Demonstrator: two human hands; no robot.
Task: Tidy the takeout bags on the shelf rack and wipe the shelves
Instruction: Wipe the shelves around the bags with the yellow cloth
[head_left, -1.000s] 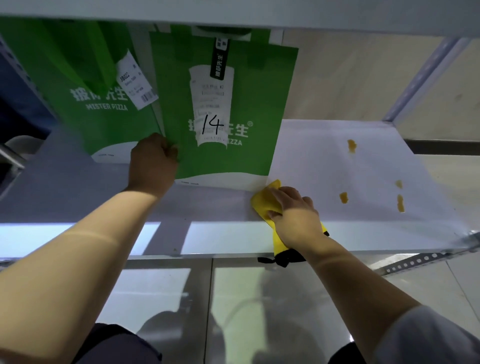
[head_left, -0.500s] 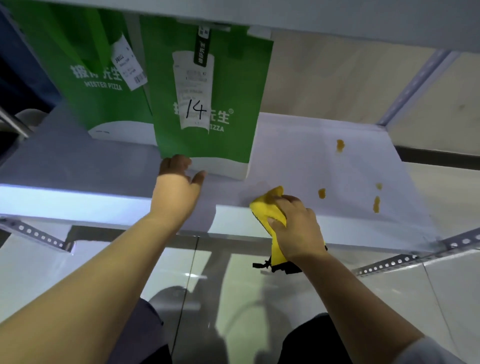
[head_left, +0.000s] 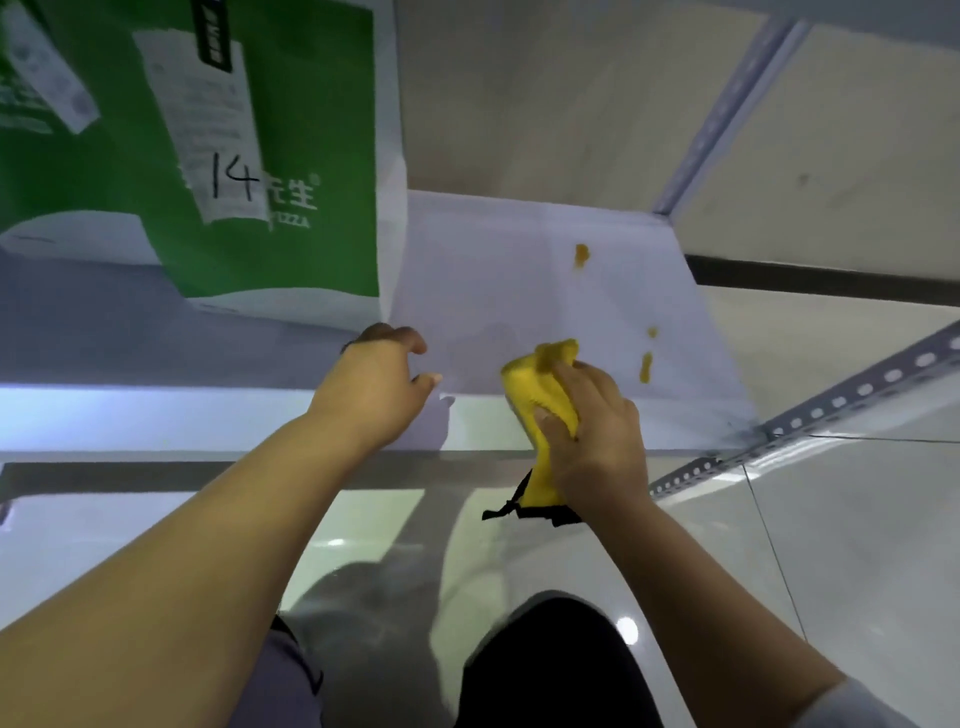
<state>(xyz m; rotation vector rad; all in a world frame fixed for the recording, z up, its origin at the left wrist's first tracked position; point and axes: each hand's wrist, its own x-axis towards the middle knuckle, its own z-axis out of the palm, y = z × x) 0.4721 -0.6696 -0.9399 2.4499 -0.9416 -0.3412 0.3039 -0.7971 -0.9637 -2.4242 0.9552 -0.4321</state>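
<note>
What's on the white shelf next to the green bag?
Three orange spots lie on the shelf, and the right hand grips a yellow cloth on it. Whatever is beneath the cloth is hidden.

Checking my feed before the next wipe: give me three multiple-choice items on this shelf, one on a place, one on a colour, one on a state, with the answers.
1. Where are the orange stains relative to the bag marked 14?
A. Left of it. B. Right of it, on the shelf. C. On the floor.
2. What colour is the cloth?
A. Blue. B. White. C. Yellow.
3. What is the right hand doing?
A. Gripping the cloth. B. Resting open. C. Holding a bag.
Answers: B, the stains dot the bare shelf right of the bag; C, the cloth is bright yellow; A, its fingers curl round the cloth.
</note>
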